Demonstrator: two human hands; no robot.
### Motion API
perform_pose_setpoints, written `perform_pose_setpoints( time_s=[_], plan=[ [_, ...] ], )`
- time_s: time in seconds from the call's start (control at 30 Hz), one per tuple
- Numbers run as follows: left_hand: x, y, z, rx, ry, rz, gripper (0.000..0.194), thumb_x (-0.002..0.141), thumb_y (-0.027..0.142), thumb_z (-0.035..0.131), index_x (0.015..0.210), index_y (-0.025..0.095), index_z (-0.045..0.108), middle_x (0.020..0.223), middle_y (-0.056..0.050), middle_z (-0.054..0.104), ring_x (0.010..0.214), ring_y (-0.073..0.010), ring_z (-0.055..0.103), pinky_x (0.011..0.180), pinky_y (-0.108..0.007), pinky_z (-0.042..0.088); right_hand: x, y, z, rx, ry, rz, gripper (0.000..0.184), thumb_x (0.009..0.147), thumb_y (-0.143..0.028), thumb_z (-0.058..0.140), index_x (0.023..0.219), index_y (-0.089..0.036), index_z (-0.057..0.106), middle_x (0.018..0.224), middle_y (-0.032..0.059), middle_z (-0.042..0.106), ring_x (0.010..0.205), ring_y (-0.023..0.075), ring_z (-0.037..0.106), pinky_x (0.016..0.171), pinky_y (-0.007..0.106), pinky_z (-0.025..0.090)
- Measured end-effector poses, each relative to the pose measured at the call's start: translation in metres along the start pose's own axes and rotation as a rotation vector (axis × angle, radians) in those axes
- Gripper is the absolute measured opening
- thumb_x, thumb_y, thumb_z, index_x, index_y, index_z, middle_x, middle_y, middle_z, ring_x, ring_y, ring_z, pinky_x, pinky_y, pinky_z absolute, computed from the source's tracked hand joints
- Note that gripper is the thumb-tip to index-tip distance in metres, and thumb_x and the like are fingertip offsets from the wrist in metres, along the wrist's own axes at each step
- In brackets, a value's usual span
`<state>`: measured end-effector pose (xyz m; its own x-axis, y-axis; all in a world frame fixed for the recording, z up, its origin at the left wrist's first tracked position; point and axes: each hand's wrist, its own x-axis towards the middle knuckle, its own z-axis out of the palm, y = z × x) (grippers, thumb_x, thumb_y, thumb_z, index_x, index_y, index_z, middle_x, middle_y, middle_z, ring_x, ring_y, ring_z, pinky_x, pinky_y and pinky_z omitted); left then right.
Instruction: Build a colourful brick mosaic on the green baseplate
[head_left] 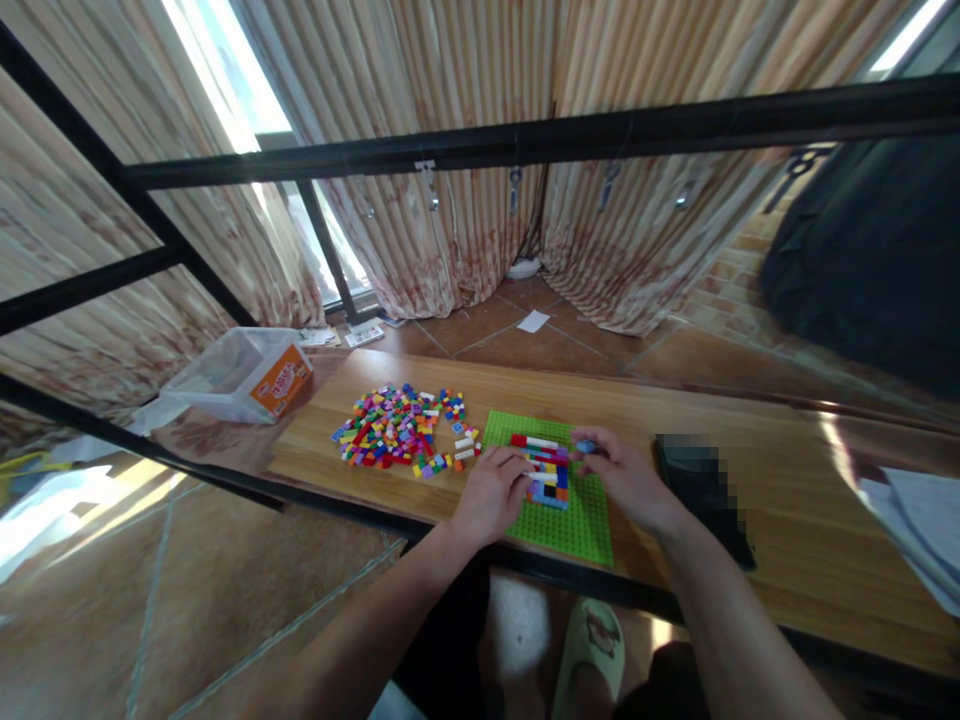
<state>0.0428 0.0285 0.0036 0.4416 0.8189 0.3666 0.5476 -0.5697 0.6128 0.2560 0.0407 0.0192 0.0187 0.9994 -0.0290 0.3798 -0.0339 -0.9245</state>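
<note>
A green studded baseplate (592, 520) lies on the wooden table, with a block of multicoloured toy bricks (553, 492) built on it. My left hand (491, 492) rests over the left side of that block, its fingers curled down and closed at the end of a long white brick (545, 479). Beyond the block's right edge, my right hand (628, 483) is raised a little, thumb and forefinger pinching a small blue-grey brick (588, 447). Its exact shape is too small to make out. My fingers partly hide the bricks beneath them.
A big pile of loose bricks (390, 428) spreads left of the baseplate. Further left stands a clear plastic box (225, 375) with an orange label. A dark phone-like object (701, 495) lies to the right, and papers (919, 520) at the far right. A black metal bar (480, 148) crosses beyond the table.
</note>
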Motion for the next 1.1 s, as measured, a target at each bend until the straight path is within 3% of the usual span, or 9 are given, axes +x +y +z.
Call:
perform_pose_setpoints(
  time_s=[0.13, 0.3, 0.6, 0.93, 1.1],
  plan=[
    [-0.008, -0.002, 0.000, -0.091, 0.037, 0.018, 0.015, 0.093, 0.022, 0.050, 0.095, 0.019, 0.065, 0.106, -0.006, 0.064, 0.102, -0.0179, 0.055, 0.092, -0.033, 0.045, -0.001, -0.004, 0.007, 0.018, -0.054, -0.011, 0.026, 0.081, -0.022, 0.049, 0.101, -0.016, 0.064, 0.091, 0.0076, 0.073, 0.078, 0.0177, 0.069, 0.076, 0.033, 0.054],
    [-0.011, -0.008, 0.004, -0.142, 0.090, 0.051, 0.013, 0.092, 0.020, 0.052, 0.096, 0.018, 0.064, 0.104, -0.007, 0.064, 0.101, -0.0183, 0.056, 0.091, -0.034, 0.046, 0.000, -0.003, 0.016, -0.103, 0.013, -0.105, 0.026, 0.078, -0.026, 0.057, 0.101, -0.021, 0.069, 0.096, 0.0047, 0.073, 0.084, 0.0189, 0.068, 0.079, 0.032, 0.053],
    [-0.012, -0.005, 0.004, -0.147, 0.113, 0.066, 0.013, 0.091, 0.019, 0.052, 0.096, 0.018, 0.063, 0.104, -0.008, 0.064, 0.099, -0.0192, 0.057, 0.089, -0.036, 0.047, 0.002, 0.000, 0.029, -0.110, 0.025, -0.146, 0.022, 0.076, -0.035, 0.060, 0.091, -0.021, 0.069, 0.087, 0.0047, 0.071, 0.077, 0.0182, 0.066, 0.073, 0.032, 0.053],
    [-0.013, -0.006, 0.005, -0.143, 0.113, 0.059, 0.013, 0.091, 0.020, 0.051, 0.095, 0.017, 0.063, 0.104, -0.008, 0.064, 0.099, -0.0196, 0.057, 0.090, -0.036, 0.048, -0.001, -0.009, 0.027, -0.144, 0.102, -0.200, 0.022, 0.080, -0.035, 0.056, 0.089, -0.020, 0.068, 0.089, 0.0064, 0.070, 0.079, 0.0187, 0.067, 0.076, 0.034, 0.053],
    [-0.013, -0.007, 0.006, -0.134, 0.113, 0.069, 0.013, 0.091, 0.020, 0.051, 0.095, 0.017, 0.063, 0.104, -0.009, 0.064, 0.100, -0.0200, 0.057, 0.090, -0.037, 0.048, -0.001, -0.007, 0.028, -0.204, 0.078, -0.218, 0.020, 0.081, -0.033, 0.054, 0.086, -0.020, 0.068, 0.087, 0.0056, 0.068, 0.077, 0.0182, 0.065, 0.075, 0.033, 0.052]
  ],
)
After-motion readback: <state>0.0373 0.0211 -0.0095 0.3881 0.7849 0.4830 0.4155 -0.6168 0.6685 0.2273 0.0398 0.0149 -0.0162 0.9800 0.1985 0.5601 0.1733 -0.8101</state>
